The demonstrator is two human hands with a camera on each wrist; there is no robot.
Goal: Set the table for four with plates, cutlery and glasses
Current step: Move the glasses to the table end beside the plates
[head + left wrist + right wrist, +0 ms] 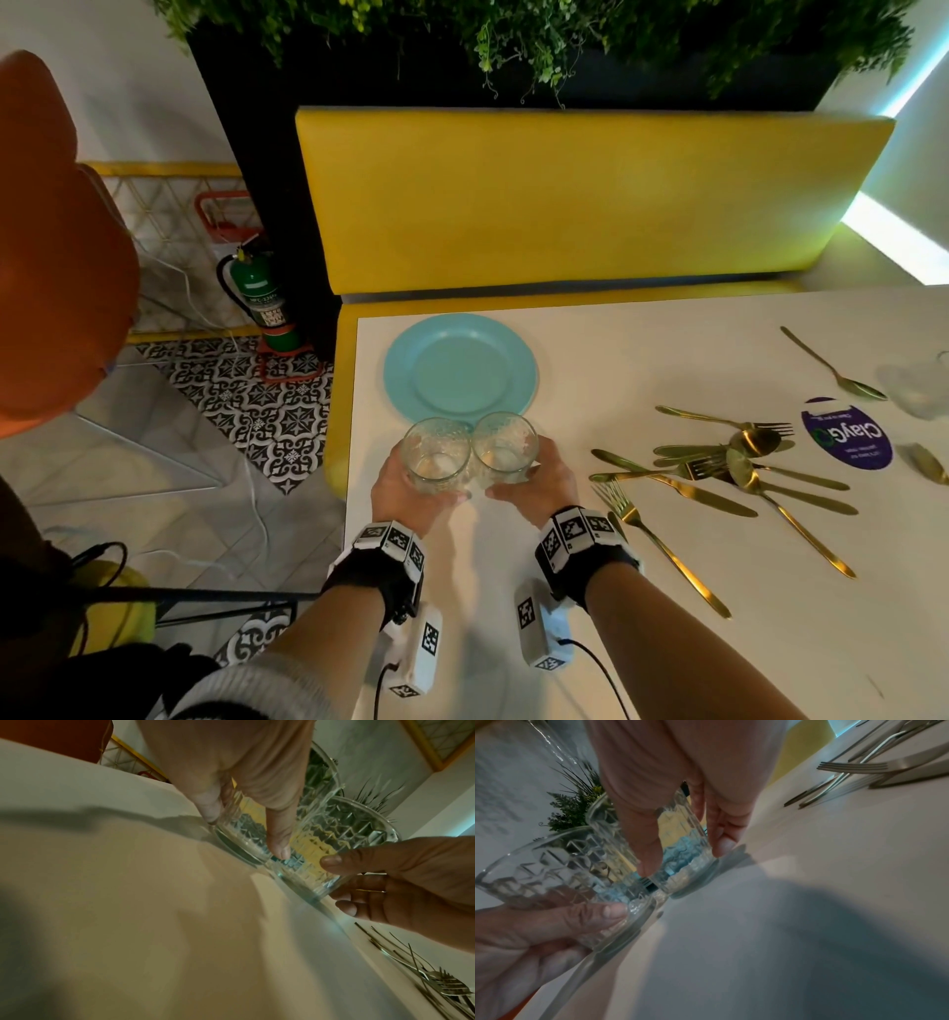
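Two clear cut-pattern glasses stand side by side, touching, on the white table (pixel 590 591), just in front of a light blue plate (pixel 459 367). My left hand (pixel 411 493) grips the left glass (pixel 436 455), thumb and fingers curled round its lower wall. My right hand (pixel 534 488) grips the right glass (pixel 506 447) the same way. The left wrist view shows my left hand (pixel 244 825) on its glass (pixel 246 837); the right wrist view shows my right hand (pixel 684 852) on its glass (pixel 682 841). Gold forks, knives and spoons (pixel 719 462) lie heaped to the right.
A third glass (pixel 919 385), a lone gold spoon (pixel 832 367) and a purple round sticker (pixel 847 434) sit far right. A yellow bench (pixel 565 205) runs behind the table. The table's left edge is near my left hand; an orange chair (pixel 51 231) and a fire extinguisher (pixel 262 293) stand beyond.
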